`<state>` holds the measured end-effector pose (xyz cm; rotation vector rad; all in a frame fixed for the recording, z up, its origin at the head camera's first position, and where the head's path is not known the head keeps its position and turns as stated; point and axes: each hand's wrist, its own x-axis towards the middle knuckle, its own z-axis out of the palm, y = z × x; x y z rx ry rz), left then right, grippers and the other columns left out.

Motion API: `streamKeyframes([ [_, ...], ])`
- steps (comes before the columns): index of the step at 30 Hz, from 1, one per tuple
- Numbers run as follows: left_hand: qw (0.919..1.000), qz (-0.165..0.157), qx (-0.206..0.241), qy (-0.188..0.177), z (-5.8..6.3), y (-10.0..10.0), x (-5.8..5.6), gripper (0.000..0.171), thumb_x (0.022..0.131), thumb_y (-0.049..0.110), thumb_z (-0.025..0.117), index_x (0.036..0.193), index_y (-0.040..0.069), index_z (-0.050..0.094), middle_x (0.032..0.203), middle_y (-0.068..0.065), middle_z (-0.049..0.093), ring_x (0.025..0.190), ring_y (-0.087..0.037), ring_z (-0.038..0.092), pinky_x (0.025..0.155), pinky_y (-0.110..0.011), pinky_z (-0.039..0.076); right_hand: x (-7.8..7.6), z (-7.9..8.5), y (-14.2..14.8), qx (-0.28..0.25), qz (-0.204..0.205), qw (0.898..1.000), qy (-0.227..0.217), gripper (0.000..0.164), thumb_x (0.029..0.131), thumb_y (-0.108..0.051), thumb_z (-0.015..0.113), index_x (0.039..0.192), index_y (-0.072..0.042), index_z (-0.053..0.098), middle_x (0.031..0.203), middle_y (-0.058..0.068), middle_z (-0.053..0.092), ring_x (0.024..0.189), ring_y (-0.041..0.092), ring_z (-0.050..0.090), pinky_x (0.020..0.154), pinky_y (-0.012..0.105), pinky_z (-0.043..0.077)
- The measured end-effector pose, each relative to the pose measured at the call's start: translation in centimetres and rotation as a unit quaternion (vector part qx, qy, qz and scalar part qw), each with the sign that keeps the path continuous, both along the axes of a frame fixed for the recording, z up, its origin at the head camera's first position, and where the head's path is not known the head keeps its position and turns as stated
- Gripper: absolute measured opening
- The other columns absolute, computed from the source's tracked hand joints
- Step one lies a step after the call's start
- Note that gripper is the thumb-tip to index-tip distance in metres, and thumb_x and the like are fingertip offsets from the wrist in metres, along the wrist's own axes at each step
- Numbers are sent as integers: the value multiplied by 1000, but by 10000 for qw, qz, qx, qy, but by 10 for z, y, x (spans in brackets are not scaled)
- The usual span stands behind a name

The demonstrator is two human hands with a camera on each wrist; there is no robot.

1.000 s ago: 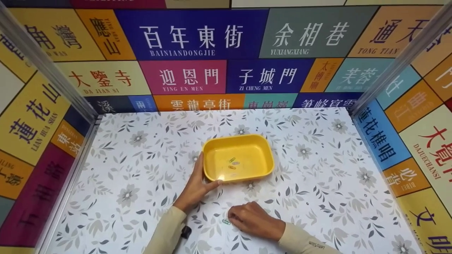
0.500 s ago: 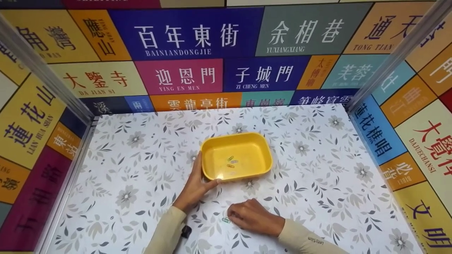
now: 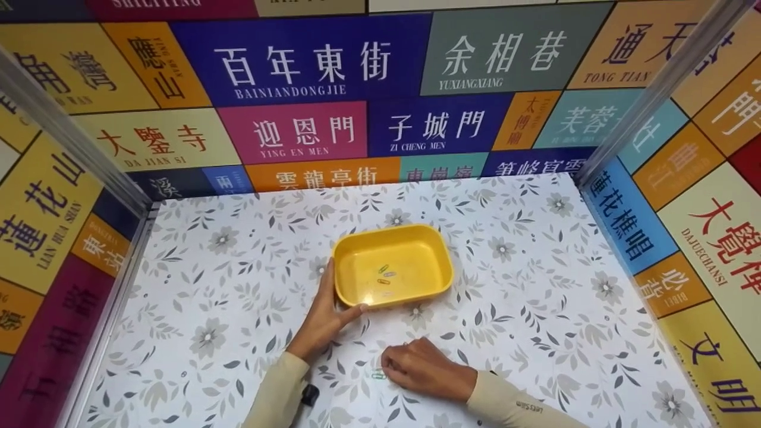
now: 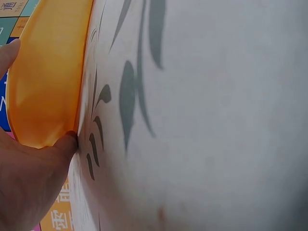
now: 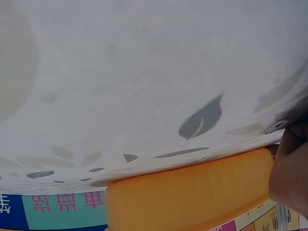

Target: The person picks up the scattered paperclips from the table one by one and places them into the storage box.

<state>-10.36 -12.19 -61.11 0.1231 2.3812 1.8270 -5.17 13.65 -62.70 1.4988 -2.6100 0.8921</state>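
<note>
Barely anything has shifted in the last second: the right hand (image 3: 425, 370) stays curled beside a thin, looped green clip (image 3: 378, 374) on the flower-printed table (image 3: 538, 291), so the work seems paused there; whether it pinches anything cannot be told. Beyond, the left hand (image 3: 324, 318) grips the near-left corner of the smooth, round-cornered yellow tub (image 3: 419, 261), small clips (image 3: 383, 281) inside. Behind stands the flat, lettered wall (image 3: 306, 131).
</note>
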Motion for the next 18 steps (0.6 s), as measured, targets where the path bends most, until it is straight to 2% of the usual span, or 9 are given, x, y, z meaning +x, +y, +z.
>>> streamKeyframes([
  [9, 9997, 34, -165, -190, 0, 2, 1, 126, 91, 28, 88, 179, 31, -3, 186, 6, 0, 170, -20, 5, 138, -49, 2, -7, 5, 11, -87, 229, 9992, -301, 9, 100, -11, 78, 95, -16, 72, 70, -12, 63, 60, -9, 40, 59, 6, 36],
  [14, 9992, 89, -263, -276, 2, 1, 1, 126, 91, 30, 88, 179, 33, -2, 185, 8, -1, 170, -18, 2, 137, -50, 0, -12, 9, 17, 57, 111, 9997, -219, 11, 94, -7, 78, 91, -16, 72, 70, -12, 63, 60, -8, 40, 57, 6, 35],
  [18, 9995, 63, -219, -210, 3, -2, 0, 126, 91, 31, 88, 178, 33, -3, 185, 9, -1, 170, -17, 4, 138, -48, 2, -16, 13, 18, 128, 79, 9993, -331, 12, 94, -5, 77, 91, -16, 71, 71, -11, 64, 61, -6, 42, 57, 7, 36],
])
